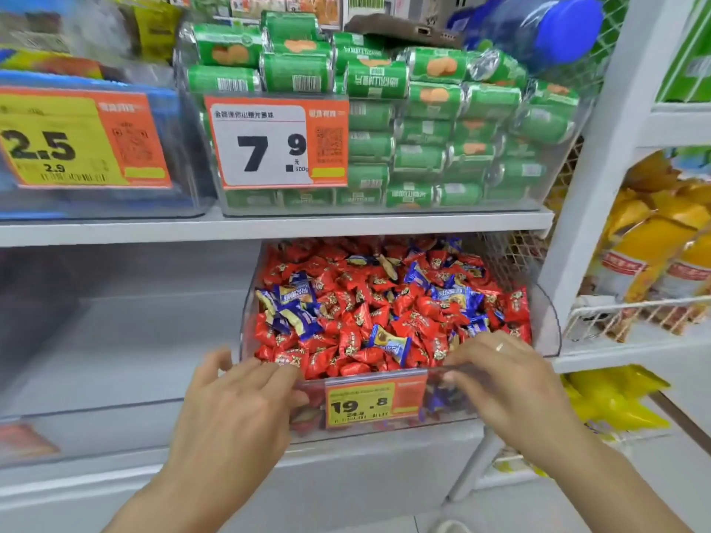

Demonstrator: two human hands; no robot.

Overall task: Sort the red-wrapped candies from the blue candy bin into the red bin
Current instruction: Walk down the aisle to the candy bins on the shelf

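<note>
I am looking at a clear candy bin (554, 321) on the lower shelf (600, 357). It is pulled out a bit toward me. It is full of red-wrapped candies (413, 325), and some blue-wrapped candies (298, 315) are mixed in with them, mostly on the left side and near the back right. A yellow and orange price tag (375, 402) that says 19.8 sits on the front wall of the bin.

My left hand (238, 402) is at the front left corner of the bin. Its fingers (269, 373) are spread and nearly straight, and the tips rest on the front rim next to the red candies. They hold nothing.

My right hand (508, 382) is at the front right of the bin. Its fingers (467, 350) bend down over the front rim and the thumb sits on the outside of the clear wall, so this hand grips the rim. There is a ring (499, 346) on one finger.

On the upper shelf (269, 226) right above, a clear box holds green packs (423, 121), with a white price tag (277, 142) that says 7.9. To the left of it is another tag (82, 138) that says 2.5. A blue bottle (538, 30) lies on top of the green packs. Off to the right, a wire rack (615, 313) holds yellow bags (654, 232).
</note>
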